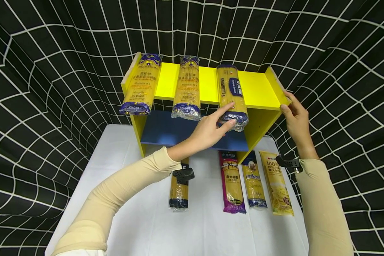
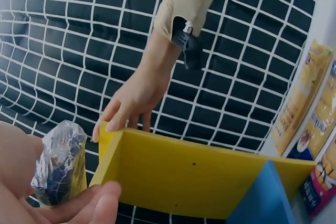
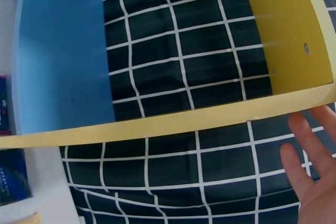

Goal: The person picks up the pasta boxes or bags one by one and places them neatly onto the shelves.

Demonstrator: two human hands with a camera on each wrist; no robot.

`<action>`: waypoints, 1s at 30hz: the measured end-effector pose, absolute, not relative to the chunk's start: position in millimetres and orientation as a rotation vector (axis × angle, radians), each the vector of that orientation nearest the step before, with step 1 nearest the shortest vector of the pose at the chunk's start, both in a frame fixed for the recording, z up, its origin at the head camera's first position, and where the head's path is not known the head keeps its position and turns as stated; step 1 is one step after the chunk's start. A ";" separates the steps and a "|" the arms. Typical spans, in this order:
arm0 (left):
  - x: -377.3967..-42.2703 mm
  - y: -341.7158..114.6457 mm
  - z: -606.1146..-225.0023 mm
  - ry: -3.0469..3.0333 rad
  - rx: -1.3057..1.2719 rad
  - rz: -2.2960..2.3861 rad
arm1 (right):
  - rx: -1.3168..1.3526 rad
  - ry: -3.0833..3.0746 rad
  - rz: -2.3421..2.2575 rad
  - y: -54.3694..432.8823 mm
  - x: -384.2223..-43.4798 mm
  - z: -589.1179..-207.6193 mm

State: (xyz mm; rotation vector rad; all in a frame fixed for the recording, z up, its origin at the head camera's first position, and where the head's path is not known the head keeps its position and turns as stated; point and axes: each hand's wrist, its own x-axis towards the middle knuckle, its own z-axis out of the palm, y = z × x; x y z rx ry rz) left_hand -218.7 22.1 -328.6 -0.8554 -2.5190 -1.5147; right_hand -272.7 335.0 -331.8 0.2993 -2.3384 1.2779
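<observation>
A yellow shelf unit (image 1: 208, 85) with a blue lower board (image 1: 166, 128) stands on the table. On its top board lies a spaghetti pack (image 1: 231, 83) with dark blue ends, its near end jutting past the front edge. My left hand (image 1: 206, 133) touches that near end, the index finger stretched over the pack and the thumb by its end. In the left wrist view the pack's crinkled end (image 2: 60, 163) shows between thumb and fingers. My right hand (image 1: 298, 122) holds the upper front corner of the right side panel (image 1: 273, 85); the right wrist view shows fingertips (image 3: 296, 169) along its outer face.
Two more spaghetti packs, one at the left (image 1: 142, 83) and one in the middle (image 1: 188, 83), lie on the top board. On the white table (image 1: 140, 213) lie a dark-ended pack (image 1: 179, 193), a purple-red pack (image 1: 232, 181), a blue-ended pack (image 1: 254, 181) and a yellow pack (image 1: 277, 185).
</observation>
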 end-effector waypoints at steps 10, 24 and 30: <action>-223.6 30.4 -329.6 -2.506 -0.778 -1.697 | 0.312 -2.329 1.289 335.1 -272.8 -332.4; -226.4 38.0 -326.8 -2.453 -0.680 -1.889 | 0.330 -2.312 1.297 336.0 -274.2 -333.0; -229.3 40.3 -326.8 -2.425 -0.660 -1.915 | 0.338 -2.305 1.307 335.3 -273.5 -333.1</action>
